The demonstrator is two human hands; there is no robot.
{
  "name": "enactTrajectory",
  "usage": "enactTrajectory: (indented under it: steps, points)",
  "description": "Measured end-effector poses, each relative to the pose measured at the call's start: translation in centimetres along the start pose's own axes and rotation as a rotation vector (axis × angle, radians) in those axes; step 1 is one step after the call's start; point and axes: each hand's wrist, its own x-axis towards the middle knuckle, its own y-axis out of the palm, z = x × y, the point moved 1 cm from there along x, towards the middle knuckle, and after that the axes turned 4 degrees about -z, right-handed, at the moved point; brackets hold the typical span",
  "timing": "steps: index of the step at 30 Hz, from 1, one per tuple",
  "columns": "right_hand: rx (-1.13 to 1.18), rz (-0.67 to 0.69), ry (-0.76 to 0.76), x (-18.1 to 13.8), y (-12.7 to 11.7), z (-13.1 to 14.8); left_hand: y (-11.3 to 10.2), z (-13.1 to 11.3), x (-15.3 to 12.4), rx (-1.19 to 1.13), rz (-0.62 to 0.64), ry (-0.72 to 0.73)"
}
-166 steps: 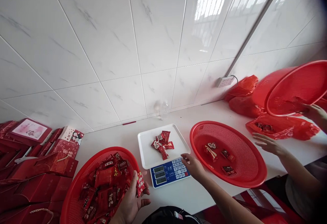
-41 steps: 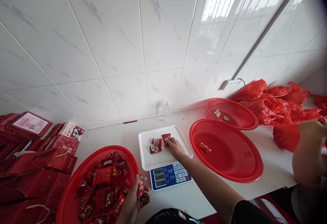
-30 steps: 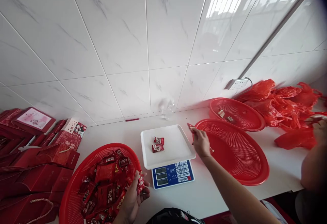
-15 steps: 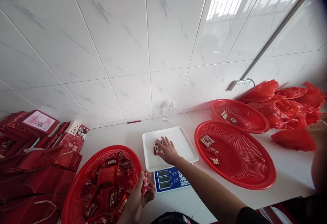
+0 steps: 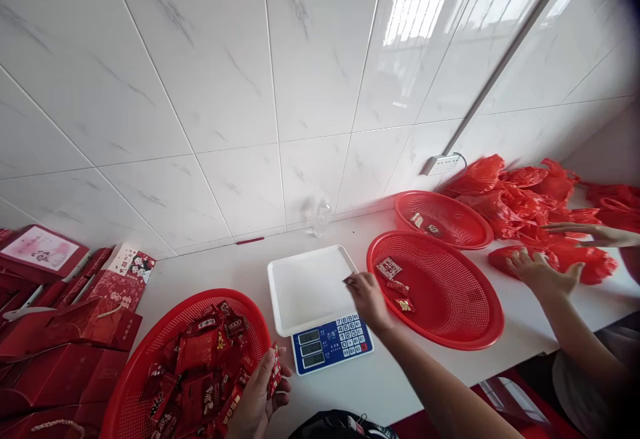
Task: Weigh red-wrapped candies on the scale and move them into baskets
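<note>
My left hand (image 5: pixel 257 392) is closed on a few red candy packets (image 5: pixel 274 371), held at the near right rim of a red basket (image 5: pixel 131 385) full of red candy packets (image 5: pixel 200 365). My right hand (image 5: pixel 369 297) is closed in a loose fist over the right edge of the empty white tray (image 5: pixel 305 285) of a scale (image 5: pixel 330 344). Something small and dark shows at its fingertips. Just right of it is a second red basket (image 5: pixel 450 340) with three packets (image 5: pixel 395 285) inside.
A third red basket (image 5: pixel 477 240) stands behind, with two packets in it. Red plastic bags (image 5: pixel 520 192) are heaped at the right, where another person's hands (image 5: pixel 537 272) press on one. Red gift boxes (image 5: pixel 75 319) pile up at the left. A power strip (image 5: pixel 440 163) hangs on the tiled wall.
My right hand has gone from the middle of the tray to its right edge, and the last two packets are gone from the tray. The other person's hands came down onto the bags.
</note>
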Motion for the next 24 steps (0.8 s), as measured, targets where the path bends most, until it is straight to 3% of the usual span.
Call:
enactTrajectory:
  steps: [3, 6, 8, 10, 12, 13, 15, 18, 21, 24]
  points:
    - [-0.179, -0.164, 0.188, 0.4, -4.5, -3.3, 0.8, 0.0, 0.9, 0.160, 0.073, 0.064]
    - [-0.240, -0.204, 0.287, -0.6, -6.5, -3.6, 2.4, -0.6, 1.4, 0.344, 0.130, 0.212]
    - [-0.029, -0.055, 0.294, -2.1, -5.7, -1.6, 4.0, -1.2, 1.3, 0.458, 0.106, 0.395]
    - [0.338, 0.276, 0.326, -3.9, -3.6, 1.5, 5.5, -1.6, 1.1, 0.607, 0.079, 0.578]
    - [0.662, 0.585, 0.370, -5.7, -1.3, 4.6, 6.8, -1.4, 0.9, 0.766, 0.138, 0.653]
    - [0.764, 0.663, 0.391, -6.3, -0.3, 5.8, 7.1, -1.3, 1.0, 0.830, 0.165, 0.663]
    - [0.838, 0.667, 0.457, -6.8, 1.1, 7.1, 6.9, -0.9, 1.3, 0.923, 0.185, 0.688]
    - [0.820, 0.536, 0.605, -5.5, 1.8, 6.6, 4.3, -1.0, 2.1, 0.990, 0.075, 0.746]
    - [0.860, 0.425, 0.669, -3.6, 1.0, 5.3, -0.7, -1.8, 2.8, 1.039, -0.197, 0.735]
    - [0.813, 0.421, 0.694, -3.0, 0.0, 4.5, -6.3, -1.8, 3.1, 1.249, -0.345, 0.468]
